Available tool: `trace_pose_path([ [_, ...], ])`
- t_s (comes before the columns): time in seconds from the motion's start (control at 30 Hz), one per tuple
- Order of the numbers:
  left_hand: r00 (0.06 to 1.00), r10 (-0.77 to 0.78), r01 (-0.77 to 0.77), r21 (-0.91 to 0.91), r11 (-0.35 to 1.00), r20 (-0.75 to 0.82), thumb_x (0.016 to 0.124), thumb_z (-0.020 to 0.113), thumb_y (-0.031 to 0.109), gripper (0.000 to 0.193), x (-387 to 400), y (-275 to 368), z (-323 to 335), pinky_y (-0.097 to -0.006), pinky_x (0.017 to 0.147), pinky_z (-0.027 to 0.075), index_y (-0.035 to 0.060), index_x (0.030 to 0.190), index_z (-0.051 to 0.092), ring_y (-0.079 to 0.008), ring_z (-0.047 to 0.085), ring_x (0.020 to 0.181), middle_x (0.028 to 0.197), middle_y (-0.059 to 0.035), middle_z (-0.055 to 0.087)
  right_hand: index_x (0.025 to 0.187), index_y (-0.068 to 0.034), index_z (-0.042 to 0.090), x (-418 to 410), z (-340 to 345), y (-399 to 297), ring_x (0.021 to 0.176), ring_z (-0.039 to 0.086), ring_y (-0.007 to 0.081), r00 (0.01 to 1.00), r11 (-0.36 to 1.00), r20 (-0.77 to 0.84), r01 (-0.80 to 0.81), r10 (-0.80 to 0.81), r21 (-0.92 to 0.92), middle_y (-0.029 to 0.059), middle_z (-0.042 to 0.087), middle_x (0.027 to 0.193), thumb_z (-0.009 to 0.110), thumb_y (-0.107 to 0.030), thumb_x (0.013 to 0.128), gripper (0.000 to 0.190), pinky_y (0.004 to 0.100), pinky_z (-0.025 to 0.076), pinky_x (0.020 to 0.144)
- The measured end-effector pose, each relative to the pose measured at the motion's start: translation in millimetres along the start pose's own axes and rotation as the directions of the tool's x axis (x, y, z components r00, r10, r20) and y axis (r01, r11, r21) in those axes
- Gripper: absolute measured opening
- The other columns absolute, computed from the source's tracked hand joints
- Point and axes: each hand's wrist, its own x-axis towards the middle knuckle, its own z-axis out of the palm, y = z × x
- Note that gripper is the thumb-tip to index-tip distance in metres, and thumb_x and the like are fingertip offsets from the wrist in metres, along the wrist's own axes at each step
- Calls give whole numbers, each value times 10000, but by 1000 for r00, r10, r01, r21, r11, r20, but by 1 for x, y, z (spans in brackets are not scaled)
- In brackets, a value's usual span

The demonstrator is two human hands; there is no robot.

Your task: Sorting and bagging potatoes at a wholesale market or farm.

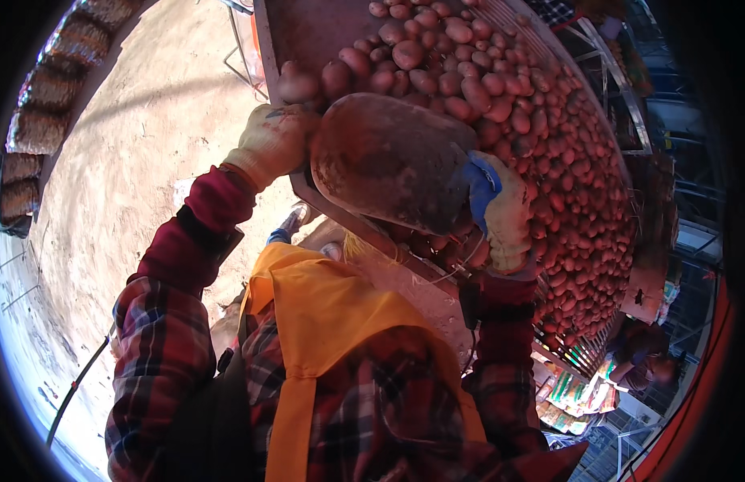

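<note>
A dark, scuffed oblong tub (390, 162) is held between my two gloved hands, its smooth outer surface facing me. My left hand (276, 141), in a dirty cream work glove, closes at its left end, though the fingertips are hidden. At the right end, my right hand (508, 211) grips it in a cream glove with a blue patch. The inside of the tub is out of sight. Many potatoes (469, 78), reddish in this light, lie beyond it and to its right on a slatted sorting table (333, 30). Some blurred potatoes are beside my left hand.
The table's near edge (372, 232) runs just below the tub. Stacked full sacks (53, 84) line the far left of the dirt floor (149, 120). A person (641, 355) is at the lower right, near printed bags (574, 394). A metal frame (619, 84) stands along the right.
</note>
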Motion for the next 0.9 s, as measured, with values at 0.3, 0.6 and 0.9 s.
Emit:
trace_pose_path([
  [0.3,987,160,-162,176,971,25,824,689,183,134,36,-8,-10,-455,838,543,166,945,743,-320,693,962,923,-79,729,1130,-55,744,80,-13,-32,919,720,343,815,885,432,459,-385,-78,215,707,1039,612,36,782,384,400,555,789],
  [0.6,984,113,-141,206,968,140,814,699,146,182,36,2,-20,-462,885,529,151,989,746,-321,689,1009,1010,-102,731,1127,-73,725,51,-3,24,870,692,324,792,831,479,518,-378,-200,140,697,968,641,24,790,361,402,538,717],
  [0.9,996,68,-77,175,982,54,827,701,178,185,31,8,-14,-445,922,538,141,997,765,-309,674,1064,1040,-97,718,1174,-24,702,-13,11,68,905,695,218,916,962,325,267,-236,-55,109,710,1019,572,68,879,335,321,544,800],
])
